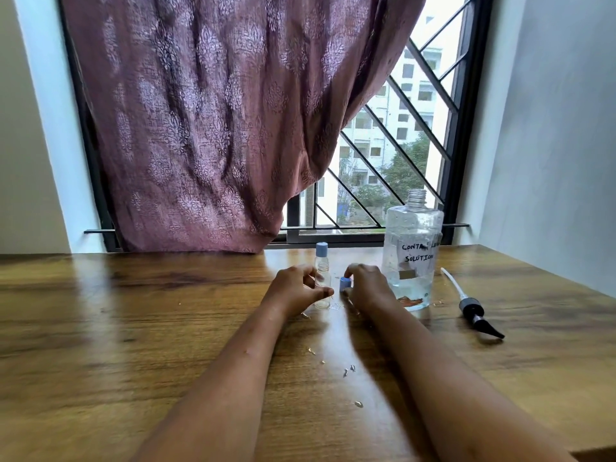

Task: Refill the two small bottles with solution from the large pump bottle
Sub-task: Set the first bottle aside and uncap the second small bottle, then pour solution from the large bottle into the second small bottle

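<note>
My left hand (296, 290) grips a small clear bottle (323, 288) that stands uncapped on the wooden table (133, 311). Just behind it stands a second small bottle (321, 256) with a blue cap on. My right hand (366, 285) pinches a loose blue cap (345, 283) right beside the open bottle. The large clear bottle (412, 255), labelled "contact lens solution", stands open to the right of my right hand, with a little liquid at its bottom. Its black pump head with white tube (473, 306) lies flat on the table further right.
Drops of spilled liquid (348, 370) dot the table between my forearms. A mauve patterned curtain (216, 128) hangs over a barred window (400, 145) behind the table. A pale wall (550, 128) borders the table's right side.
</note>
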{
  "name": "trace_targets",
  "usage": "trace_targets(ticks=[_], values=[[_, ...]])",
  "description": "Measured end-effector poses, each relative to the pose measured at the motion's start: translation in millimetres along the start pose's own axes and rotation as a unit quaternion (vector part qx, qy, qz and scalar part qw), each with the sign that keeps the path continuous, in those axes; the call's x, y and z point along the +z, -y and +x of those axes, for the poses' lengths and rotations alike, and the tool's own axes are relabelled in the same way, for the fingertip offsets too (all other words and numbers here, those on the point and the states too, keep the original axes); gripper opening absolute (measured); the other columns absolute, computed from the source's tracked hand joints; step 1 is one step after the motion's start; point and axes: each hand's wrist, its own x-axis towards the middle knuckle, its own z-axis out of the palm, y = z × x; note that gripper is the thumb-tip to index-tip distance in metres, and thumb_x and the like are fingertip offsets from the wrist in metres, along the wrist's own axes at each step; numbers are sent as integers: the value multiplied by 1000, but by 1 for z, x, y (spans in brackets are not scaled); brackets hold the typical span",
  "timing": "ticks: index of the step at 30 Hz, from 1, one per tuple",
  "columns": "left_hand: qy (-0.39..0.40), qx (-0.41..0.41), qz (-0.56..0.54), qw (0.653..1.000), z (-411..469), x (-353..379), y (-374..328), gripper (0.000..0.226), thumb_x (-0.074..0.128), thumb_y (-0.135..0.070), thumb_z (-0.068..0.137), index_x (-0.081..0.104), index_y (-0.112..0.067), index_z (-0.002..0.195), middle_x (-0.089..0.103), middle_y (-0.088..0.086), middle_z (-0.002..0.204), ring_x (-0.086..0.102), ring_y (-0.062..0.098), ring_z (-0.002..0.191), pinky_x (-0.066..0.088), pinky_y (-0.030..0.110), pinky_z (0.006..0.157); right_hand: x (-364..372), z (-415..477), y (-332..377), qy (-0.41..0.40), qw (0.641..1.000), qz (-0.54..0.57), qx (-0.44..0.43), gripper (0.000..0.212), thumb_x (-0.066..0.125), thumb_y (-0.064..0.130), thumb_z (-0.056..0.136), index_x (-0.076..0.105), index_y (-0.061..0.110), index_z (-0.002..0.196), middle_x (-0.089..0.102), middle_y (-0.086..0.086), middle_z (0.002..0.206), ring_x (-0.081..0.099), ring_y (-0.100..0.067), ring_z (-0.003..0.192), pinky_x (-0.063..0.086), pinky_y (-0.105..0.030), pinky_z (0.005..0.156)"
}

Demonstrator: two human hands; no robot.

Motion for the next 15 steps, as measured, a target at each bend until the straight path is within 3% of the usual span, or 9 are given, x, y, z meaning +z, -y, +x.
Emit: trace_targets(ticks=[2, 5, 7, 9, 12, 15], values=[[4, 2, 0, 1000, 0, -1, 0, 36, 77, -37, 74, 65, -16, 101, 61, -5, 81, 55, 9, 75, 41, 22, 67, -9, 0, 3, -28, 999, 17, 0, 28, 62, 9, 83, 60, 10, 111, 63, -17, 112, 60, -31, 100, 47, -32, 83], [8, 5, 6, 1000, 0, -1, -1, 36, 76, -38, 74, 65, -17, 100, 60, -6, 80, 54, 8, 74, 40, 18, 61, -31, -1, 15, -151, 985, 75, -40, 18, 53, 2, 83, 63, 8, 95, 68, -17, 96, 65, -32, 87, 51, -33, 73], [12, 9, 16, 1000, -1, -1, -4, 35, 75, -39, 75, 64, -17, 101, 60, -6, 81, 54, 8, 75, 39, 15, 61, -49, -6, 25, -265, 955, 112, -69, 15, 50, 4, 84, 63, 11, 88, 69, -14, 85, 65, -31, 77, 49, -32, 64], [19, 14, 22, 999, -2, 0, -6, 35, 74, -39, 75, 64, -17, 101, 60, -5, 82, 55, 8, 76, 40, 15, 61, -66, -13, 30, -387, 910, 118, -89, 15, 51, 7, 84, 62, 14, 91, 67, -9, 87, 63, -30, 78, 47, -30, 62], [31, 27, 31, 999, -3, 1, -10, 35, 73, -41, 76, 64, -17, 100, 61, -4, 85, 56, 9, 77, 41, 16, 63, -81, -15, 19, -509, 853, 93, -64, 27, 54, 15, 82, 57, 18, 109, 61, -5, 105, 54, -27, 97, 41, -33, 76], [40, 36, 35, 998, -4, 3, -13, 36, 72, -45, 75, 64, -18, 98, 62, -4, 85, 57, 8, 78, 40, 13, 62, -82, -11, 1, -502, 857, 108, 49, 58, 60, 42, 79, 42, 24, 131, 48, -4, 129, 42, -29, 119, 35, -42, 95]])
